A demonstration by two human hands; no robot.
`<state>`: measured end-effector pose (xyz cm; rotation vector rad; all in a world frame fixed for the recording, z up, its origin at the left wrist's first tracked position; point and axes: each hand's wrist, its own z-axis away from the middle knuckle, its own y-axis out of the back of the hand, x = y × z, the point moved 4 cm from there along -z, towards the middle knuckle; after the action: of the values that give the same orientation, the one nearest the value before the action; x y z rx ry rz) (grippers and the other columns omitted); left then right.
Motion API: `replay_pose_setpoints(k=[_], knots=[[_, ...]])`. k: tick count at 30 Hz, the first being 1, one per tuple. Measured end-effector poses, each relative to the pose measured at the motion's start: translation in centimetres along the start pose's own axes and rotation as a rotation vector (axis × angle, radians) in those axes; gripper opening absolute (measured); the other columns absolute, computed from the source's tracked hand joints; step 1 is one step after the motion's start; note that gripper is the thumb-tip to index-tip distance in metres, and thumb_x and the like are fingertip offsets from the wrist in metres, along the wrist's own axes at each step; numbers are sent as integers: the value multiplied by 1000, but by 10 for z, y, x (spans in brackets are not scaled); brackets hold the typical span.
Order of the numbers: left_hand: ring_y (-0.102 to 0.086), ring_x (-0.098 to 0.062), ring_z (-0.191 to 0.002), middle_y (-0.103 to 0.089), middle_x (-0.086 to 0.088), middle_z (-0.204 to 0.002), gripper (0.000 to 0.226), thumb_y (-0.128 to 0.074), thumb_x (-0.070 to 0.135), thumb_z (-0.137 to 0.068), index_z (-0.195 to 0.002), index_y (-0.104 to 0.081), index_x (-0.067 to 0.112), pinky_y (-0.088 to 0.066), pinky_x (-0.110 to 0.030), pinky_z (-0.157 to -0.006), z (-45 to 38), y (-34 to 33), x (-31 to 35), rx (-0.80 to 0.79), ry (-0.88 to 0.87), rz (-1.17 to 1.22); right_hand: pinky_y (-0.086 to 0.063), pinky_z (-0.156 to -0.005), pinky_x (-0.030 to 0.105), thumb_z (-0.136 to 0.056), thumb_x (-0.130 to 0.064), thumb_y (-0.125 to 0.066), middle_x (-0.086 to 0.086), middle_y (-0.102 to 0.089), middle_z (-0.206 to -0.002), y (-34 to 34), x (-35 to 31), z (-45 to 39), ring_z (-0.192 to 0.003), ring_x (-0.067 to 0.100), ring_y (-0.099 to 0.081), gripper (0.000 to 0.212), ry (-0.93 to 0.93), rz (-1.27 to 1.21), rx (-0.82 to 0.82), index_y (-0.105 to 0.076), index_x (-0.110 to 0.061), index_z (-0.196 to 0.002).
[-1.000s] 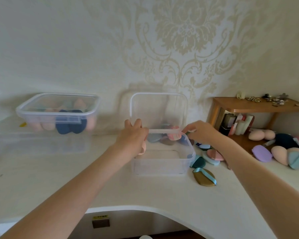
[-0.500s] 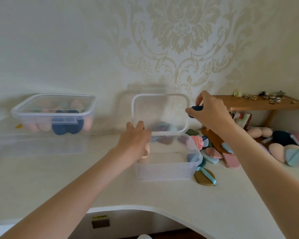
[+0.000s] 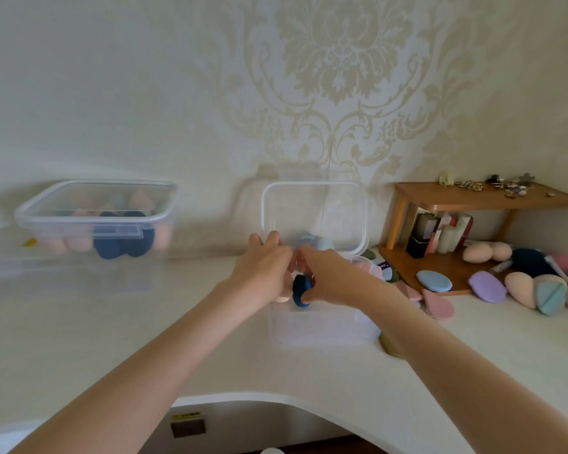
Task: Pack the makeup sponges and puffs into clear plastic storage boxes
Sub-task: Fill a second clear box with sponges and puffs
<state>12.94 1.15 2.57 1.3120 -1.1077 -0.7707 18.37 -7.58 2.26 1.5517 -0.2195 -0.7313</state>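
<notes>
A person's two hands are meeting over an open clear plastic box [image 3: 322, 326] that is sitting on a pale countertop [image 3: 145, 339], its lid [image 3: 313, 214] standing upright behind it against the patterned wall. The right hand [image 3: 333, 278] is pinching a dark blue puff [image 3: 300, 290] between thumb and fingers, holding it on edge just above the box's open top. The left hand [image 3: 264, 271] is curling at the box's left rim with a peach sponge [image 3: 282, 298] showing beneath it; whether it is gripping the sponge or the rim cannot be told. More sponges are lying in the far end of the box. To the left, well apart, a second box [image 3: 95, 221] with its lid on is holding peach and dark blue sponges. To the right, loose puffs [image 3: 487, 286] and sponges [image 3: 522, 288] are lying scattered near a small wooden shelf [image 3: 486, 199].
</notes>
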Motion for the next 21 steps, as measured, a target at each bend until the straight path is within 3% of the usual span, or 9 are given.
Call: replay_pose_setpoints(k=[3,6,8,10,13,15,18,19,21], knots=[[-37,-30,-102,-40,-7,-112,34,-60,14,-77,-110,-57,15,-43,-32,-76,1,1,-4,-12,-8,-63,-31,-52,22,-84,-12,-60,9,-57,-91,-1,-1,-6,-78,20,-47,18,-33,187,96,-56,-4,-101],[-39,-31,-105,-40,-9,-118,38,-61,17,-79,-116,-54,14,-38,-30,-77,3,4,-7,-33,-22,-141,-35,-49,23,-84,-14,-56,5,-54,-76,-4,-1,-12,-74,23,-53,17,-42,257,111,-62,-3,-96],[-39,-31,-107,-39,-9,-119,38,-62,23,-81,-117,-52,15,-34,-29,-77,4,3,-5,-29,-19,-172,-47,-59,29,-84,-18,-56,7,-59,-76,-9,-1,-13,-72,27,-62,15,-42,182,74,-62,-4,-84],[-38,-31,-109,-40,-8,-118,39,-62,34,-82,-115,-49,17,-31,-33,-78,4,3,-2,27,11,-238,-48,-64,29,-86,-23,-56,5,-59,-70,-9,-3,-10,-68,26,-61,21,-49,150,31,-56,-10,-69],[-40,-31,-109,-42,-9,-118,44,-61,37,-84,-118,-42,16,-29,-35,-76,-1,4,1,89,20,-377,-53,-75,30,-90,-21,-53,5,-68,-82,-2,-4,-3,-65,22,-65,17,-30,70,-47,-63,-9,-83],[-43,-30,-108,-41,-10,-119,47,-62,35,-85,-120,-41,13,-32,-33,-72,-4,4,0,80,6,-360,-57,-79,32,-92,-16,-52,3,-67,-95,18,5,1,-72,21,-69,14,-29,-39,87,-65,-11,-95],[-43,-28,-105,-41,-10,-116,45,-64,33,-84,-117,-41,11,-36,-31,-67,-6,4,-1,72,-13,-308,-57,-74,30,-93,-12,-52,4,-65,-86,63,41,9,-70,19,-66,13,-135,-283,574,-62,-8,-100],[-42,-28,-104,-41,-10,-115,45,-64,33,-84,-115,-41,12,-36,-30,-66,-6,4,-1,66,-18,-302,-57,-75,33,-93,-10,-51,7,-66,-87,71,56,9,-72,21,-65,13,-185,-330,662,-62,-6,-99],[-41,-28,-105,-41,-9,-115,44,-64,33,-84,-114,-40,12,-36,-31,-67,-6,4,-1,55,-20,-293,-55,-82,34,-93,-5,-49,11,-68,-97,67,81,-1,-79,21,-62,16,-288,-350,560,-65,-6,-96]])
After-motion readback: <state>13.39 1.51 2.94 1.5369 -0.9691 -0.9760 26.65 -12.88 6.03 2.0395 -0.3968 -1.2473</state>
